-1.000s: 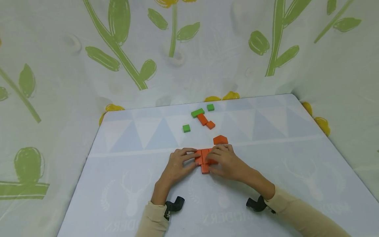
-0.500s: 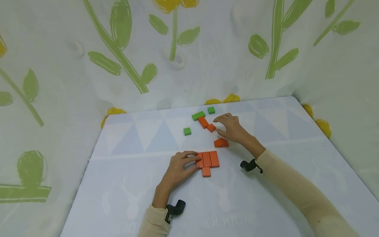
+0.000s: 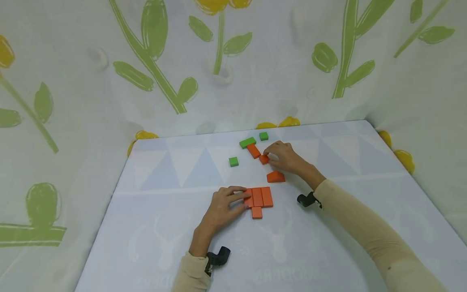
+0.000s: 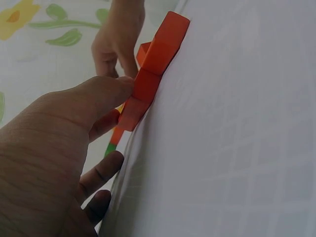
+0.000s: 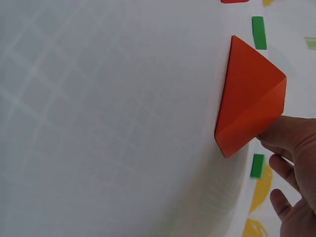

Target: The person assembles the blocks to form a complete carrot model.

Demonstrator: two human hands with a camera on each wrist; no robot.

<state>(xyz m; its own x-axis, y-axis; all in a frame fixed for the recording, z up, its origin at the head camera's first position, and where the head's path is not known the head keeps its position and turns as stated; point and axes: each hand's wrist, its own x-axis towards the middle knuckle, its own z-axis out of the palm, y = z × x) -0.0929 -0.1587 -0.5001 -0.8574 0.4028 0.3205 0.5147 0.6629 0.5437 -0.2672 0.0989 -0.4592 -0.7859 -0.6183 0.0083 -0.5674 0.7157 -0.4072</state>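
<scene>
In the head view my left hand (image 3: 220, 207) holds the leftmost orange rectangular block (image 3: 248, 202) of a flat row, thumb near one end and fingers over the other. Beside it lie two more orange rectangular blocks, the middle one (image 3: 257, 197) and the right one (image 3: 267, 196). A small orange square block (image 3: 257, 213) sits against the row's near side. Farther back my right hand (image 3: 286, 156) pinches another small orange block (image 3: 264, 159), which is hidden in the right wrist view. An orange wedge-shaped block (image 5: 251, 98) stands just in front of that hand.
Behind lie an orange rectangular block (image 3: 253, 151), a long green block (image 3: 247, 142) and two small green blocks, one near the back edge (image 3: 264, 136), the other farther left (image 3: 233, 162). A flower-printed cloth (image 3: 277, 61) hangs beyond the white table (image 3: 146, 243).
My right hand has left the orange row, moved away and back over the wedge, and closed its fingertips on the small orange block. The left hand has stayed at the row.
</scene>
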